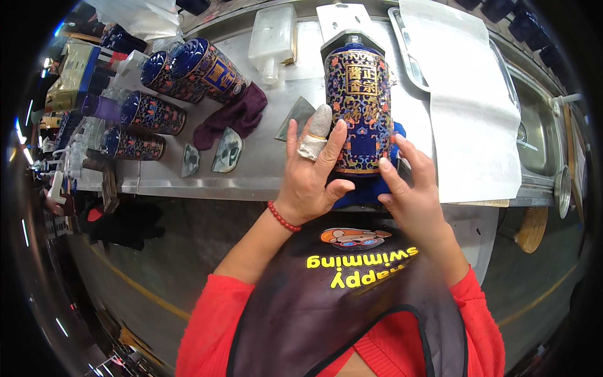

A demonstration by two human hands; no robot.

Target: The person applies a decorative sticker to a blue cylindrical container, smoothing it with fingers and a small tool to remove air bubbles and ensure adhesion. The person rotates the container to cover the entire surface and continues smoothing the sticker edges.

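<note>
In the middle of the bench lies or leans a dark blue bottle (361, 116) with a dense floral pattern, gold characters and a clear neck at its far end. My left hand (308, 169) is at its left side with fingers spread, one finger wrapped in a grey cover with a yellow band. The fingertips seem to rest against the bottle's edge. At its lower right, my right hand (411, 185) has its fingers apart, the tips at the bottle's side. Blue material (397, 135) shows beneath the bottle; whatever supports it is mostly hidden.
Several similar patterned bottles (217, 72) stand at the left, by a dark purple cloth (235, 116). Small dark plates (227, 151) lie nearer. A clear bottle (273, 41) lies farther back. White paper (468, 107) covers the right side, beside a metal sink (540, 138).
</note>
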